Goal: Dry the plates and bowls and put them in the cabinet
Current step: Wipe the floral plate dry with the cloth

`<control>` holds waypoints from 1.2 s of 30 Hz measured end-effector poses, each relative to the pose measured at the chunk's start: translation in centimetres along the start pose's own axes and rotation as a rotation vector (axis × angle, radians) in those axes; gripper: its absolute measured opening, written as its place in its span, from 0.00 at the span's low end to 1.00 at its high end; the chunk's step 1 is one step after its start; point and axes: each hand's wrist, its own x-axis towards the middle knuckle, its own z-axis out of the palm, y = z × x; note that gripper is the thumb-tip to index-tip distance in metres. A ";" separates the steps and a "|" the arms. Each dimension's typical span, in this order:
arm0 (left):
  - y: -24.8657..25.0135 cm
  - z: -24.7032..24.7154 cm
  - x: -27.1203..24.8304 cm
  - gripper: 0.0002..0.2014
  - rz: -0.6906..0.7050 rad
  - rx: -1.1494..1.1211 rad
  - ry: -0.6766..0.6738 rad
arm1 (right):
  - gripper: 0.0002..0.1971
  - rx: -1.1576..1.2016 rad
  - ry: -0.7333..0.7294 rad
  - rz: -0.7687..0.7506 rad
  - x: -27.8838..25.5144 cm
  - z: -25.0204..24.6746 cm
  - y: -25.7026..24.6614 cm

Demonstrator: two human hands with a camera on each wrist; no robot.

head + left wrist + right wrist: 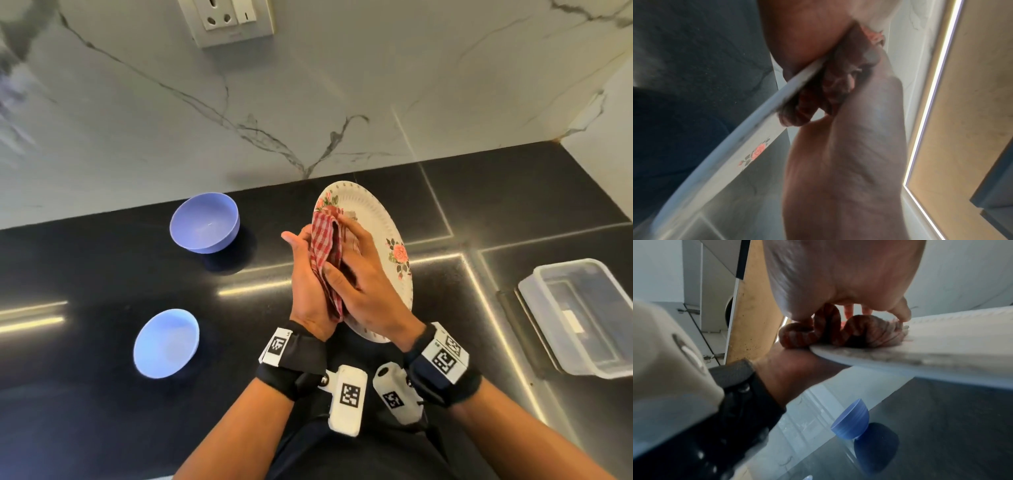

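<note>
place: home kitchen
worktop: black polished stone countertop [102, 428]
wall: white grey-veined marble backsplash [342, 85], white plastic wall socket [233, 20]
dishes: far blue plastic bowl [205, 222], near blue plastic bowl [166, 342], white rose-patterned plate [380, 222]

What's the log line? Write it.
left hand holds floral plate | right hand presses checked cloth on it | blue bowls on counter

No words, brands or numbers are legible. Black-and-white code tags [350, 394] mark the wrist units [343, 422]; the white label [572, 322] on the container [534, 285] is unreadable.
</note>
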 end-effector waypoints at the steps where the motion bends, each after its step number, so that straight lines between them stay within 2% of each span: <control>1: 0.1 -0.1 0.0 0.37 -0.010 0.011 -0.015 | 0.28 0.021 -0.055 0.022 0.1 0.4 -0.1; 3: 0.3 -0.4 -0.1 0.37 -0.040 0.019 -0.032 | 0.31 0.048 -0.141 0.103 0.1 0.9 -0.2; 5: 0.6 -0.6 -0.5 0.41 -0.073 0.028 -0.072 | 0.32 0.045 -0.163 0.145 0.1 1.2 -0.1; 7: 0.9 -0.6 -0.7 0.42 -0.065 0.026 -0.091 | 0.32 0.049 -0.159 0.145 0.1 1.3 -0.1; 10: 1.1 -0.5 -0.8 0.44 -0.075 0.035 -0.042 | 0.33 0.082 -0.137 0.156 0.2 1.4 -0.2; 14: 1.2 -0.3 -0.7 0.45 -0.071 0.042 -0.047 | 0.41 0.092 -0.093 0.150 0.9 1.4 -0.1; 18: 1.3 -0.1 -0.8 0.47 -0.049 0.110 -0.015 | 0.36 0.096 -0.091 0.151 1.6 1.4 0.4; 20: 1.2 0.0 -0.8 0.43 -0.005 0.155 0.009 | 0.36 0.116 -0.081 0.163 2.1 1.4 1.2; 23: 0.7 -0.2 -0.6 0.30 0.049 0.173 0.015 | 0.37 0.119 -0.047 0.199 2.9 1.4 3.1; 24: 0.6 -0.4 -0.6 0.29 0.048 0.166 0.005 | 0.37 0.103 -0.035 0.207 3.0 1.4 3.9; 27: 0.4 -0.9 -0.7 0.33 0.050 0.124 0.001 | 0.39 0.081 -0.011 0.235 3.2 1.2 6.1; 32: 0.6 -1.3 -0.7 0.31 0.040 0.118 -0.010 | 0.46 0.016 -0.002 0.379 3.2 -0.8 9.9; 36: 0.8 -1.6 -0.6 0.29 0.035 0.138 -0.017 | 0.36 -0.063 -0.058 0.417 2.8 -2.1 11.0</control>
